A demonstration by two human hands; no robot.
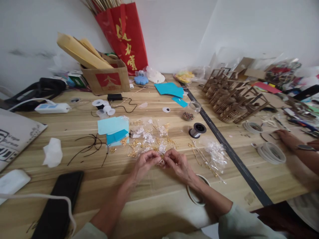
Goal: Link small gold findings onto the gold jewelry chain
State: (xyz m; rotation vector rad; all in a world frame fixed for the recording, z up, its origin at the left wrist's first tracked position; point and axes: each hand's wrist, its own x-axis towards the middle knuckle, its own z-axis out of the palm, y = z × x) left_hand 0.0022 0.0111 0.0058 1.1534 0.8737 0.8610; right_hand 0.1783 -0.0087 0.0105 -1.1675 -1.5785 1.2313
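Note:
Just in front of me, my left hand [146, 163] and my right hand [178, 165] meet with thumbs and forefingers pinched. Between their fingertips shows a small silvery piece [161, 162], too small to tell its exact kind. Right behind the fingers lie loose silver findings [162, 147] and gold findings [134, 144], some in small clear bags. A gold chain [196, 155] and a bundle of clear plastic bags [216, 151] are to the right. Under my right forearm, partly covered, rests a roll of tape [191, 196].
A wire spool [197, 130] and a jar of beads [188, 116] stand behind. Brown wooden models [231, 96] are back right. Another person's hand [286, 137] is at the right, near tape rolls [271, 152]. Black cords [92, 146] and a phone [59, 202] lie left.

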